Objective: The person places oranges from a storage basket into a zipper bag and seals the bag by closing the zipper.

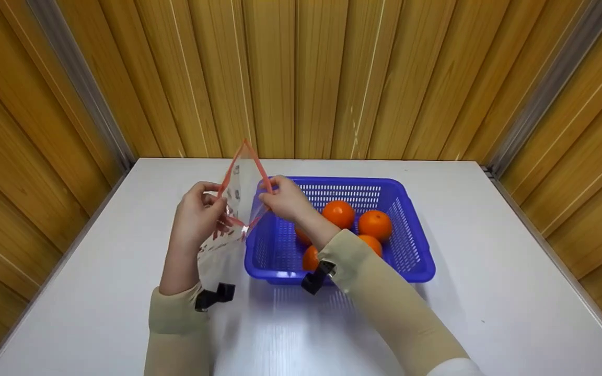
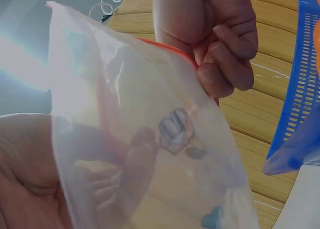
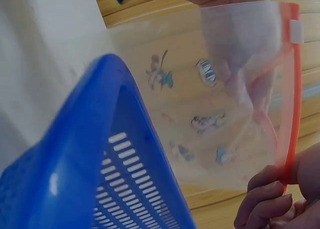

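Note:
My left hand [image 1: 196, 214] pinches the left side of the mouth of a clear zipper bag [image 3: 175, 134]. The right hand [image 1: 288, 201] pinches the opposite side of its red rim [image 3: 292, 119]. Between the two hands the mouth is spread wide, in a diamond shape. Small cartoon prints mark the film, and a white slider [image 3: 296, 31] sits on the rim in the right wrist view. The bag hangs just left of a blue basket [image 1: 421, 250], partly over its left edge. Several oranges [image 1: 338, 214] lie in the basket, some partly hidden by the right forearm.
Basket and hands are over a white table [image 1: 97, 271]. Wood-look panels [image 1: 316, 78] stand behind it and at both sides. Each sleeve cuff has a small black camera mount [image 1: 215, 297]. A coiled white cable [image 2: 107, 1] shows in the left wrist view.

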`<state>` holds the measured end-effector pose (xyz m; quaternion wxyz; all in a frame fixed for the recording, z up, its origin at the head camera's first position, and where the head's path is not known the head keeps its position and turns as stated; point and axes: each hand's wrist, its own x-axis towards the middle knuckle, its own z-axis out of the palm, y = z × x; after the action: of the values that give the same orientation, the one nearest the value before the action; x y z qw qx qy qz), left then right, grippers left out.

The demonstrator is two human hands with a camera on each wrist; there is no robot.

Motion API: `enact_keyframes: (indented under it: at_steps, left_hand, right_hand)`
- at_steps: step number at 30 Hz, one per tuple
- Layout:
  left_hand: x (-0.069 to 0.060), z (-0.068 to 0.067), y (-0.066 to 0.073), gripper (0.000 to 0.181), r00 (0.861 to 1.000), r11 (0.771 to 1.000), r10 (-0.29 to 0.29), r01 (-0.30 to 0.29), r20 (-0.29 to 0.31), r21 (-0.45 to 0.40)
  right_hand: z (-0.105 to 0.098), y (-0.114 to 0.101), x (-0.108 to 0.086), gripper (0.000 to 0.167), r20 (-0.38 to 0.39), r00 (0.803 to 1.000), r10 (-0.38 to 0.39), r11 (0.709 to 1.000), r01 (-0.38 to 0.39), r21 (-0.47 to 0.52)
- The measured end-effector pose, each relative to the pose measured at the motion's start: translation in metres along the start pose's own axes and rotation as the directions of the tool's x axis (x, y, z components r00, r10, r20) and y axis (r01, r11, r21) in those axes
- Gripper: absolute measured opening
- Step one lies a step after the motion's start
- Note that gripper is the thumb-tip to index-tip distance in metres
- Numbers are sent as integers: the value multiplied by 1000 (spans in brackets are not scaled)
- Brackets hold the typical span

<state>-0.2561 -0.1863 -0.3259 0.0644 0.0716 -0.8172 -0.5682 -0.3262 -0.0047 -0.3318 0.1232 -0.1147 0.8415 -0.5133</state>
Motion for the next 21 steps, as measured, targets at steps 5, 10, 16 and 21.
enact_keyframes:
  at_steps: [5, 10, 16, 21]
  left_hand:
    - [0, -7, 1, 35, 997, 996, -50, 45, -60, -75]
    - [-1, -18, -1, 33, 992, 990, -57, 42, -109, -134]
    - [-5, -29, -3, 30, 980, 978, -78, 41, -181, -202]
    - [-7, -34, -3, 29, 967, 978, -88, 38, -240, -203]
  right_hand:
    - [-12, 5, 4, 22, -38, 999, 14, 1000, -15, -10]
    - [-23, 10, 7, 24, -34, 998, 59, 998, -59, 5]
    - [-38, 17, 9, 6, 22, 994, 108, 991, -109, 82]
    - [-44, 20, 8, 19, 119, 986, 118, 978, -136, 158]
